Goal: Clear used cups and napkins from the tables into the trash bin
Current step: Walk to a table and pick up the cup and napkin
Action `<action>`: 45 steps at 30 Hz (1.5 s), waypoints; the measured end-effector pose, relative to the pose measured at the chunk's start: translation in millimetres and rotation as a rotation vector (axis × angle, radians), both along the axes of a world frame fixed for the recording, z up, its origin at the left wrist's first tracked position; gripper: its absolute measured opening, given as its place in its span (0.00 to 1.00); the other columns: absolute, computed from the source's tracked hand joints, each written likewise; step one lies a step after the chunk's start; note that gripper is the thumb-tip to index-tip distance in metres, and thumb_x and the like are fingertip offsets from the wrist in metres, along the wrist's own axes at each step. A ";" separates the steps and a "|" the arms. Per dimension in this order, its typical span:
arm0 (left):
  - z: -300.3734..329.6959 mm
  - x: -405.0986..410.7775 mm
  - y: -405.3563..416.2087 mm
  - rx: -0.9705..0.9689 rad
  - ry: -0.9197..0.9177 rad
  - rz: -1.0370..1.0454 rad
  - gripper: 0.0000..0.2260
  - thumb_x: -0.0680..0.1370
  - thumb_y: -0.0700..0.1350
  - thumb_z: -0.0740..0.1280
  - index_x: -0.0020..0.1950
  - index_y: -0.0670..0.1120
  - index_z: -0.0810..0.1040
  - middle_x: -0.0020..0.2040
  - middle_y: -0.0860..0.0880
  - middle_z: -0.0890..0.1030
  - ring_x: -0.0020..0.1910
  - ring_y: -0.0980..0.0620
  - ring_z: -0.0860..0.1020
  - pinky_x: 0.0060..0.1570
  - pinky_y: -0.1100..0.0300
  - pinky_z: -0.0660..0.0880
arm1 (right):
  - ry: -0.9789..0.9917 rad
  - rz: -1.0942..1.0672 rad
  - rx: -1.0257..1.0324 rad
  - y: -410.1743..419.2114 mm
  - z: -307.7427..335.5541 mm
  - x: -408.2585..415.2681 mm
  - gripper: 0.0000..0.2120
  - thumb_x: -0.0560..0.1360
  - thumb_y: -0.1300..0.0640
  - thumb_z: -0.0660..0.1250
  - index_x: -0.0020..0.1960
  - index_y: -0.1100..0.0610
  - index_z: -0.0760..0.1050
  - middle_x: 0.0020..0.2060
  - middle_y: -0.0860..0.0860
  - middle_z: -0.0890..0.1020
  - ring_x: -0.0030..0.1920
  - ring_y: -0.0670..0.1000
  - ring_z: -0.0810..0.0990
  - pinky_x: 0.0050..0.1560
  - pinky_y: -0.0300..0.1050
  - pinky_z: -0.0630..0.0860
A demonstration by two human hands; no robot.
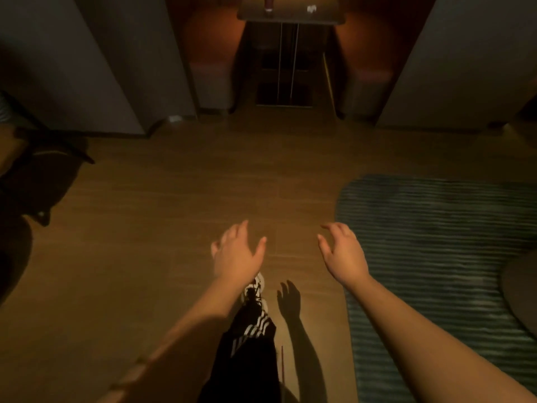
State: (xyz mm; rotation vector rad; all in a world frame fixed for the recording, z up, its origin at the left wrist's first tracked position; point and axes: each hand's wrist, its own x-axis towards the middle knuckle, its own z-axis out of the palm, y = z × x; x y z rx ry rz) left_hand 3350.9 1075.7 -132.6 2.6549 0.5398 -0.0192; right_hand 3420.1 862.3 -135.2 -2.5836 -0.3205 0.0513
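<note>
Both hands, left (236,254) and right (343,251), hover empty with fingers spread over the floor; far ahead, cup (268,2), cut off, and crumpled napkin (311,8) sit on the bench (287,17)

Bare forearms; black trousers (247,353), white side stripes; white shoe (257,285).

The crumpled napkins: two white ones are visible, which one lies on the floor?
The napkin at the foot of the grey partition on the left lies on the floor. The other napkin sits on the table, right of the cup.
</note>
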 end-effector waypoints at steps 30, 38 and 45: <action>19.0 1075.5 241.4 -0.088 -0.109 0.047 0.28 0.78 0.58 0.61 0.74 0.47 0.63 0.72 0.44 0.66 0.70 0.44 0.64 0.67 0.44 0.60 | 0.061 -0.064 -0.028 228.9 23.0 1065.1 0.18 0.79 0.52 0.61 0.65 0.60 0.71 0.63 0.58 0.74 0.62 0.58 0.73 0.60 0.49 0.70; 35.7 1280.4 296.0 -0.128 -0.169 0.064 0.28 0.78 0.59 0.58 0.75 0.49 0.60 0.73 0.46 0.64 0.72 0.47 0.62 0.69 0.40 0.58 | 0.023 -0.043 0.002 276.2 37.8 1277.2 0.17 0.79 0.54 0.60 0.65 0.58 0.71 0.63 0.56 0.73 0.63 0.55 0.72 0.62 0.50 0.70; 25.7 1481.1 372.5 -0.100 -0.302 0.110 0.25 0.77 0.57 0.61 0.70 0.45 0.66 0.67 0.45 0.71 0.67 0.44 0.68 0.67 0.45 0.61 | -0.014 -0.105 0.059 345.2 18.4 1469.2 0.15 0.78 0.54 0.62 0.63 0.58 0.73 0.60 0.56 0.75 0.60 0.56 0.73 0.57 0.48 0.69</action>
